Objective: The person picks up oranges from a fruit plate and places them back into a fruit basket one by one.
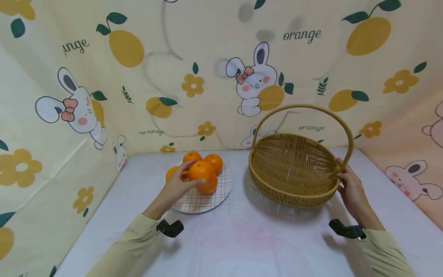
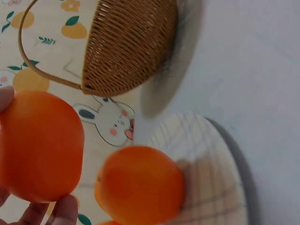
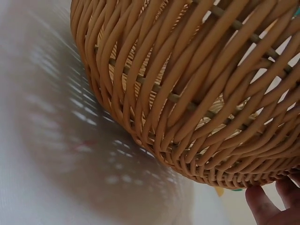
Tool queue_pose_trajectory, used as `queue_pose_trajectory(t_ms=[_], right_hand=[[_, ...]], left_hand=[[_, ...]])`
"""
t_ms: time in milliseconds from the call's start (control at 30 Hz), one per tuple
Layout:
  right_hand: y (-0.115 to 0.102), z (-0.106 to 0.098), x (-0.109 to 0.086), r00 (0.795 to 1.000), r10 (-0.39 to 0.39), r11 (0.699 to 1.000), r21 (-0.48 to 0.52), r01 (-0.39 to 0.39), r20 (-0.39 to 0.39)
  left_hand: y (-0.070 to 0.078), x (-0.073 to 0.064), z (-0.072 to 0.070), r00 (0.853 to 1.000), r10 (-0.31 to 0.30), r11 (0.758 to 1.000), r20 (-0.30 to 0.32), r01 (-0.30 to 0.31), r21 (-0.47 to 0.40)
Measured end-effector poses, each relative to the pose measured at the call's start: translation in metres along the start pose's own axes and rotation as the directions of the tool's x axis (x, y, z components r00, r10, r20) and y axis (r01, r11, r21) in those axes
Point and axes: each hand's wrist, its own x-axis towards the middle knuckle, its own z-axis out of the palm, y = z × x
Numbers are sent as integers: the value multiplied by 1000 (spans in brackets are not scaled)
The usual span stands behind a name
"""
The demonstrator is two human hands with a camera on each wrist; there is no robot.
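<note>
Beige sleeves (image 1: 126, 246) stretched over the bench (image 1: 238, 246). Toward its far left corner, the left hand (image 1: 177, 187) pinched an orange (image 1: 202, 172) in its fingers, above a checked plate (image 1: 197, 206) of other oranges (image 1: 213, 163); toward the far right corner, the fingers of the right hand (image 1: 353, 190) gripped a tilted wicker basket (image 1: 290, 169) by its rim.

Looks like a small, screened-off indoor spot, whether in a home or a studio impossible to tell. Enclosed on three sides by a cream printed cloth (image 1: 214, 38) (cheerful, with white rabbits (image 1: 250, 90), yellow flowers (image 1: 192, 85), leafy fruit (image 1: 126, 48) and the word "orange" (image 1: 302, 35)), creased at left and meeting a white desk (image 1: 235, 238) along the back edge.
</note>
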Motion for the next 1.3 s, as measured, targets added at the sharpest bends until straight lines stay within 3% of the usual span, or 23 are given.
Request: queue_pose_trajectory(t_ms=[233, 467, 800, 1100, 1300], right_hand=[[0, 3, -1, 999, 19, 987, -157, -24, -31], [0, 5, 0, 999, -19, 967, -255, 6, -47], [1, 6, -1, 994, -35, 960, -281, 4, -106], [0, 7, -1, 995, -19, 958, -288, -11, -101], [-1, 8, 1, 992, -27, 935, -353, -18, -121]], left_hand=[[24, 11, 6, 995, 88, 995, 43, -86, -51], [42, 20, 16, 991, 114, 993, 68, -112, -37], [70, 34, 41, 978, 162, 985, 130, -152, -81], [93, 45, 64, 959, 236, 972, 155, -234, -34], [111, 58, 80, 949, 263, 965, 172, -258, -54]])
